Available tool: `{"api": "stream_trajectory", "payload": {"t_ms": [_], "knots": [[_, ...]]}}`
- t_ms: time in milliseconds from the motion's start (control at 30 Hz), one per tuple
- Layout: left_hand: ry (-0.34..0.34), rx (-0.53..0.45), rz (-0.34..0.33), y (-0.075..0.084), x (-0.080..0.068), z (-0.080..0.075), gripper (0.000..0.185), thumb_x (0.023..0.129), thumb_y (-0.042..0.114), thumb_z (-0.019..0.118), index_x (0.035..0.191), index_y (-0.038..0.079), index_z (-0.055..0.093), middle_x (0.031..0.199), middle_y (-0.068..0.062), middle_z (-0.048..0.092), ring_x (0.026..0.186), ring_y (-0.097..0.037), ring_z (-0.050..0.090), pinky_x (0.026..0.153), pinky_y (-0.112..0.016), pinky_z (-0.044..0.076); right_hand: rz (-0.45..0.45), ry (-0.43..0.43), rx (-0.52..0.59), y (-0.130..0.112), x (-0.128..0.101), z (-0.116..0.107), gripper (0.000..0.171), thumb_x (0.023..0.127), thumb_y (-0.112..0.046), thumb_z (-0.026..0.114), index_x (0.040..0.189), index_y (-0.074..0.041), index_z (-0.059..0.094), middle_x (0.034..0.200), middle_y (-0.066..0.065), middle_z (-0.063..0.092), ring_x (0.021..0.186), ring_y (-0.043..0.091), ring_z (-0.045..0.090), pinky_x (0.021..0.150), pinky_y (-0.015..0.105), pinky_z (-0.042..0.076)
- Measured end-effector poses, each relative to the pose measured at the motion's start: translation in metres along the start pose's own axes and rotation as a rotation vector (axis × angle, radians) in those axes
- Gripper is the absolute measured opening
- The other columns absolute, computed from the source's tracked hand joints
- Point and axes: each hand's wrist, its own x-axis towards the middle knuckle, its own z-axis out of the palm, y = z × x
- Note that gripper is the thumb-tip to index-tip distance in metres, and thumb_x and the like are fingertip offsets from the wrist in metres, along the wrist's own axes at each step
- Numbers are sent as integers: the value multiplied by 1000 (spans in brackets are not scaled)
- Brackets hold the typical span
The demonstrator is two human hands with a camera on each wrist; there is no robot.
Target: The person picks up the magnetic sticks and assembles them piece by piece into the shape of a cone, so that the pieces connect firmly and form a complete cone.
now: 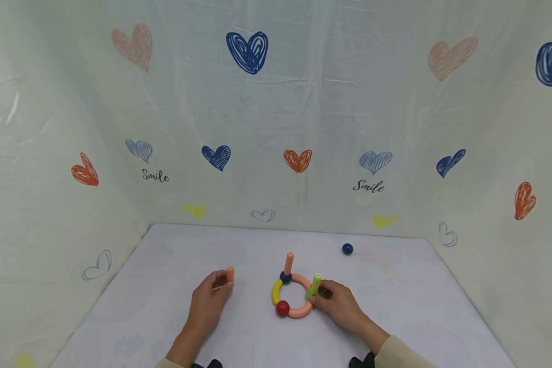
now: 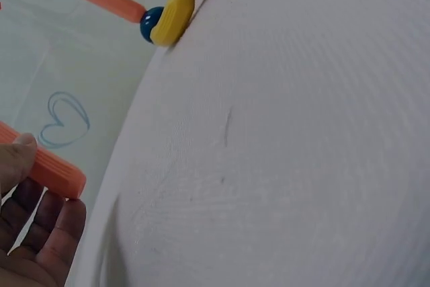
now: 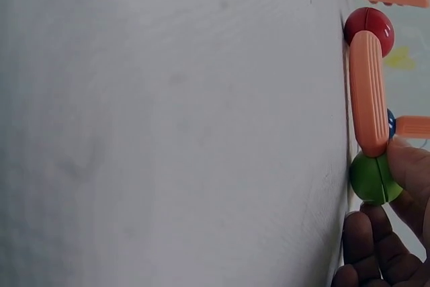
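A ring of curved rods and balls lies on the table. Its yellow curved rod (image 1: 276, 293) runs between a blue ball (image 1: 285, 277) and a red ball (image 1: 282, 308). Two orange curved rods (image 1: 300, 311) complete the loop through a green ball (image 3: 371, 179). From the blue ball rises a straight orange rod (image 1: 289, 263); a light green rod (image 1: 316, 284) stands on the green ball. My right hand (image 1: 342, 306) pinches the green ball between thumb and fingers. Left of the ring, apart from it, my left hand (image 1: 208, 301) holds another straight orange rod (image 2: 57, 171) near upright.
A loose dark blue ball (image 1: 347, 249) lies on the white table (image 1: 386, 286) towards the back right. Behind and at both sides hangs a pale curtain (image 1: 276, 117) printed with hearts. Two black objects (image 1: 362, 361) show at the table's near edge.
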Motion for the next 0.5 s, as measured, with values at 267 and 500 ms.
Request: {"api": "stream_trajectory", "payload": {"t_ms": [267,500], "knots": [[0,-32,40,12,-5,13,28,94,10,78,121,6,73,111,-5,76,106,-20,71,83,-23,57,-12,5,2,1,0,1,35,89,-28,86,117,-10,75,95,-2,67,86,14,57,75,27,49],[-77,-85,39,30,-12,29,26,94,9,79,119,7,74,109,-3,75,104,-18,70,83,-23,59,-17,5,-4,1,0,2,36,89,-28,85,118,-9,74,95,-3,67,86,13,57,75,27,49]]}}
